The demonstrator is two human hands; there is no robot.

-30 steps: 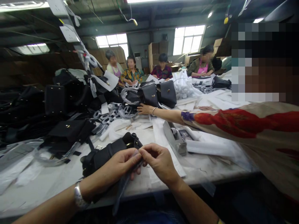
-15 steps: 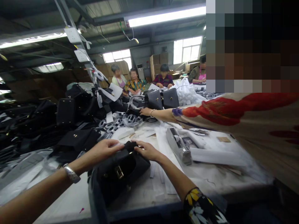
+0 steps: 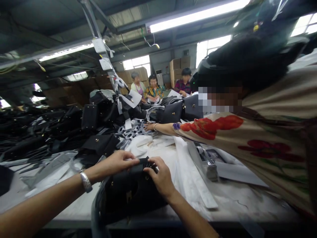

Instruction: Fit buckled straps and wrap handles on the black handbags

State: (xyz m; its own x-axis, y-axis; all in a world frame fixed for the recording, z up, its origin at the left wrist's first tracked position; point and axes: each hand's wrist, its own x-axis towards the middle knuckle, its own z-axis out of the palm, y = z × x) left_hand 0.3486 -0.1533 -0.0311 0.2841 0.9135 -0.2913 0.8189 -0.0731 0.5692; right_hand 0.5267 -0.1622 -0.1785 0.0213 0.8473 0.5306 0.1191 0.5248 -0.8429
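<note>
A black handbag [image 3: 128,193] with a gold-coloured clasp lies at the table's front edge. My left hand [image 3: 120,162], below a silver bracelet, is closed on the bag's upper edge, fingertips beside a short black tab [image 3: 143,160]. From the other side, my right hand [image 3: 159,175] pinches the right end of that tab between thumb and fingers. What lies under the left fingertips is partly hidden. A grey-wrapped handle [image 3: 97,205] curves down the bag's left side.
At right, a co-worker's arm [image 3: 165,129] reaches across to wrapped handles [image 3: 132,129]. A tape dispenser [image 3: 210,167] stands partly behind that arm. Black bags [image 3: 99,145] are heaped at left, and white padding strips [image 3: 195,178] lie right of my hands.
My view has turned, and the co-worker leans further in, hand now on the wrapped handles. The bag's front is tipped lower. Both my hands stay at its top edge, the right more curled.
</note>
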